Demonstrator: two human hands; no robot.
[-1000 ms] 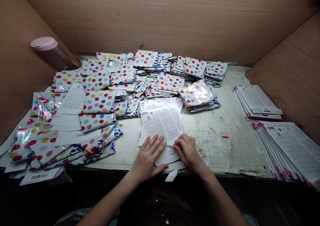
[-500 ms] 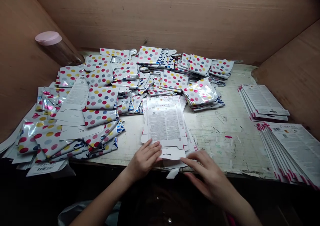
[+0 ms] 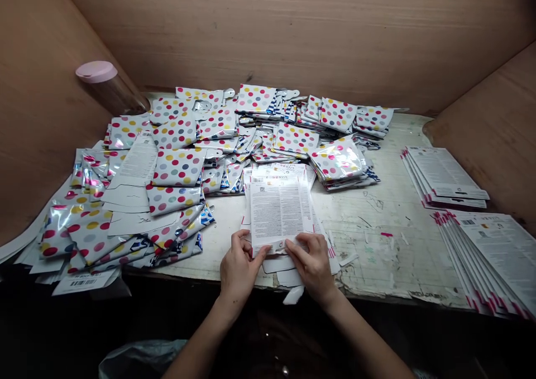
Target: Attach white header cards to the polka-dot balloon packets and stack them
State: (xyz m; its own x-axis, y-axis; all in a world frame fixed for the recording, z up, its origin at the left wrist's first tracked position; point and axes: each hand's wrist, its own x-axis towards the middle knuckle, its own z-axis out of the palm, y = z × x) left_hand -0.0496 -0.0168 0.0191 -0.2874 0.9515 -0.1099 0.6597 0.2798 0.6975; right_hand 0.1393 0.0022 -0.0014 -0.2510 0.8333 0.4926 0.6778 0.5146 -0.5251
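A white card (image 3: 278, 211) printed with dense small text lies on top of a loose stack of similar cards at the table's front edge. My left hand (image 3: 240, 270) is closed on its lower left corner, thumb on top and fingers at the side. At the lower right, my right hand (image 3: 313, 266) pinches the near edge, its thumb and fingertips pressing on a narrow folded strip. Below the hands, bare white ends of lower cards (image 3: 278, 264) stick out. The undersides of both grips are hidden.
Polka-dot foil packets (image 3: 178, 167) lie heaped at the left and back. Finished-looking printed cards stand in two fanned piles (image 3: 496, 245) at the right. A pink-lidded bottle (image 3: 97, 72) leans in the back left corner. Wooden panels (image 3: 259, 27) enclose the table.
The card's near flap has been folded up. My right hand has moved left onto the edge, and my left hand has shifted to the corner. The view has shifted slightly.
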